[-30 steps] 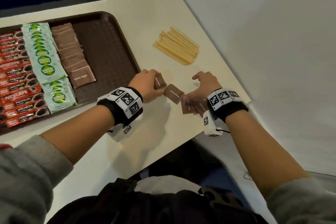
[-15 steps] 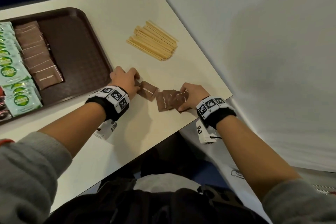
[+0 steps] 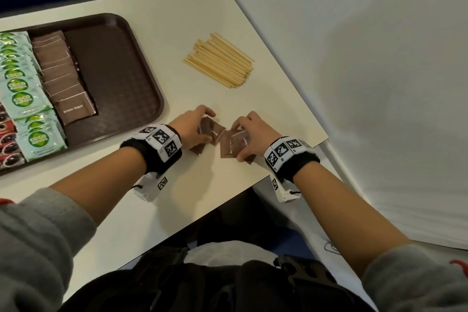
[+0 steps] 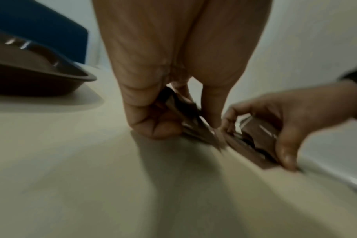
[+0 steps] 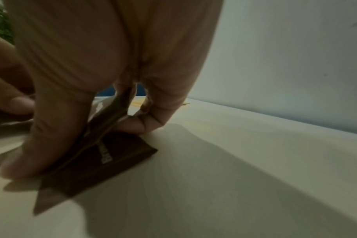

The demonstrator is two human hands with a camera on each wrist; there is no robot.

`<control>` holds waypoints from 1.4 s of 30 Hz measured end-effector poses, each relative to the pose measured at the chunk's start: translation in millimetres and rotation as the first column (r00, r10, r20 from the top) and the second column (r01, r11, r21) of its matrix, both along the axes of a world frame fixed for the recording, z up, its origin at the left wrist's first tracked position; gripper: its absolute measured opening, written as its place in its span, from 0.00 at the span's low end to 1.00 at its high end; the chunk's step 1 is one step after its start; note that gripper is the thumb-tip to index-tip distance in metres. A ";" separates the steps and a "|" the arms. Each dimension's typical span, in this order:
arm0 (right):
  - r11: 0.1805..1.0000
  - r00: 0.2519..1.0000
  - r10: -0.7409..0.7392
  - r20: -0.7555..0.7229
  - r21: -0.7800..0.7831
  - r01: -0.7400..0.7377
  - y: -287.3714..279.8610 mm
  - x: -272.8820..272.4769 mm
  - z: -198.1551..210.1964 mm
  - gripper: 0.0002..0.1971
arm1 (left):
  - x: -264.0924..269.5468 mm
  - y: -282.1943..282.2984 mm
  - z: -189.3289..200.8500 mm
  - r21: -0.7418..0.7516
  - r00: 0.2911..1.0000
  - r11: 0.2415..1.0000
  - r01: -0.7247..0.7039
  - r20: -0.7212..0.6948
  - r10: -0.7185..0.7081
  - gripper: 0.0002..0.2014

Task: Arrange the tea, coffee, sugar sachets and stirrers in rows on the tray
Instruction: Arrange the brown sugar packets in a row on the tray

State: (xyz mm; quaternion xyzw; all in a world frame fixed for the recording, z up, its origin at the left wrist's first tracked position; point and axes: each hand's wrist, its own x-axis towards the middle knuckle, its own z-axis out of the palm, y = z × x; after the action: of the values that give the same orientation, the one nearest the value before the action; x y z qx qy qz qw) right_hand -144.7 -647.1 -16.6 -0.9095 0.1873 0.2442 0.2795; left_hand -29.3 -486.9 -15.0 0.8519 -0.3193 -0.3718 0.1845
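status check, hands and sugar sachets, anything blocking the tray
Left hand and right hand each grip loose brown sugar sachets on the table. Tray holds a sugar row, bare space beside it. Stirrers lie off tray. Nothing blocking.

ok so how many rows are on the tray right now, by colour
red coffee sachets: 1 row, cut off by the picture's edge
green sachets: 1 row
brown sugar sachets: 1 row
wooden stirrers: 0 rows, the pile lies on the table
total: 3 rows on the tray
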 end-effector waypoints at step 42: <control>0.893 0.951 -0.037 0.306 0.438 -0.106 206.2 200.8 43.9 0.10 | 80.5 206.0 43.2 -0.393 0.516 0.336 -0.856 -0.694 0.503 0.24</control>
State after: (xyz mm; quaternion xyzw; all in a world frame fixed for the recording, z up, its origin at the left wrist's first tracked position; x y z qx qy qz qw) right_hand 56.1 -440.9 27.3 -0.8501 0.0638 0.1418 0.5032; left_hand 51.3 -280.9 28.1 0.6493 0.0208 -0.2883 0.7034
